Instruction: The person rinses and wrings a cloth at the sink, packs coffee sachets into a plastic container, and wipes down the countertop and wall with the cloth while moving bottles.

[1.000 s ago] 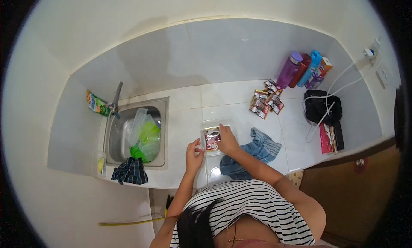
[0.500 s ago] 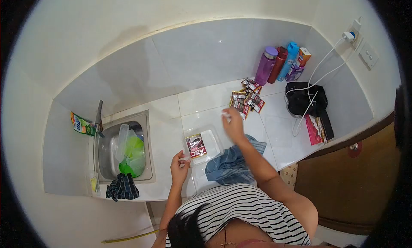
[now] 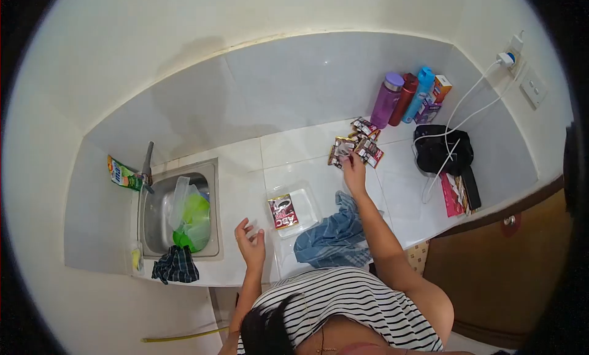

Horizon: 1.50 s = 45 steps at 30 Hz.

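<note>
My right hand point(image 3: 353, 173) is at the pile of coffee sachets point(image 3: 370, 152), its fingertips closed on a sachet point(image 3: 345, 147) at the pile's left side. A clear plastic container point(image 3: 311, 213) sits on the counter with one red and dark ABC sachet point(image 3: 283, 212) lying flat in it. Just left of the container, my left hand point(image 3: 250, 244) is raised with fingers apart and holds nothing. A crumpled blue cloth point(image 3: 331, 238) lies between the container and my right forearm.
At left is a metal sink point(image 3: 158, 223) with green and clear plastic ware point(image 3: 195, 217), a dark cloth point(image 3: 176, 265) over its front edge. Bottles point(image 3: 388, 100) stand against the back wall. A black pouch point(image 3: 443, 149) and a white cable point(image 3: 451, 109) are at right.
My right hand has moved from near the container up and right to the sachet pile. My left hand has let go of the container's edge and drawn slightly left, its fingers opening.
</note>
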Motion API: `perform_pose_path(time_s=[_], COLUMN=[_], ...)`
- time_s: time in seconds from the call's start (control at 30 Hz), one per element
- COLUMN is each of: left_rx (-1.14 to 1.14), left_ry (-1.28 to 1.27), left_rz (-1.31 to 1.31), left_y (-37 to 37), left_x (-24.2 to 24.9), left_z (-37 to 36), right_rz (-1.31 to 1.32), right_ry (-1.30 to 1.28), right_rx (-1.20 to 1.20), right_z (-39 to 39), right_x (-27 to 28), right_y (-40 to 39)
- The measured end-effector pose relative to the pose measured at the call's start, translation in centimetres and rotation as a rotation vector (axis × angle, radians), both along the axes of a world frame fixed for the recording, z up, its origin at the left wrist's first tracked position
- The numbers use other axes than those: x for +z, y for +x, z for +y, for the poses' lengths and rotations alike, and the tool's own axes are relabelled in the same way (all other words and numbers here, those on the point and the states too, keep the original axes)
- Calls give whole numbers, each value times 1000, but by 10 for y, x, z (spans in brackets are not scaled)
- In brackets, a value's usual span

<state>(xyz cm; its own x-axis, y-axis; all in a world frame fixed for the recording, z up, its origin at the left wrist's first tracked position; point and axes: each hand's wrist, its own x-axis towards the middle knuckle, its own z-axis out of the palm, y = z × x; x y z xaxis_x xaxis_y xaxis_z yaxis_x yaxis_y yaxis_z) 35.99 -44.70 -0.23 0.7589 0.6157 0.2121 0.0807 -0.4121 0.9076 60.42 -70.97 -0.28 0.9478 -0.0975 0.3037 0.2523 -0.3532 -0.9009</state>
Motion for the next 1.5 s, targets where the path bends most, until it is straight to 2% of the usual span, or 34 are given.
perform_pose_path(time_s=[0.03,0.07,0.1,0.13,0.27,0.33,0.37,0.4,0.43,0.5,0.57,0.6,0.67,0.7,0.8,0.87,1.0,1.13,1.23,1.4,1.5], left_rx=[-25,-34,-95,-177,-409,-377,-371,-367,-326,-326,-327,-298,-271,-222,-133,-90,-81,-85,-93,-134,-197], left_ry=[-20,-34,-151,-227,-521,-534,-469,-403,-474,-486,-501,-488,-432,-432,-459,-491,-398,-337,-289,-229,-312], left_rz=[-24,-40,-39,-31,-18,-57,-43,-30,-109,-110,-112,-125,-103,-121,-125,-91,-59,-4,25,129,122], left_y=[3,2,5,9,25,29,30,32,33,32,30,29,26,25,18,13,9,11,11,10,12], left_x=[11,21,29,34,57,60,57,59,67,63,60,66,60,53,47,42,23,20,17,1,1], left_z=[-2,-2,-6,-9,-29,-36,-33,-32,-36,-33,-31,-31,-23,-17,-7,-2,-1,-6,-7,-8,-12], right_rz=[132,197,256,356,503,525,527,401,276,303,461,425,624,585,450,528,431,350,160,245,227], right_ry=[456,513,567,672,643,561,561,457,353,326,344,346,655,738,253,213,-77,-146,-432,-539,-530], right_rx=[106,233,351,573,817,894,900,916,926,948,1009,978,784,666,740,755,644,644,683,718,737], right_z=[12,27,38,45,81,90,91,92,92,86,79,75,70,73,74,80,103,109,104,101,102], right_x=[6,9,36,45,48,48,49,54,60,68,70,71,75,71,16,11,-8,-11,-12,-9,-14], right_y=[-4,-17,-39,-50,-89,-99,-102,-106,-109,-108,-103,-98,-90,-86,-76,-87,-96,-106,-113,-116,-120])
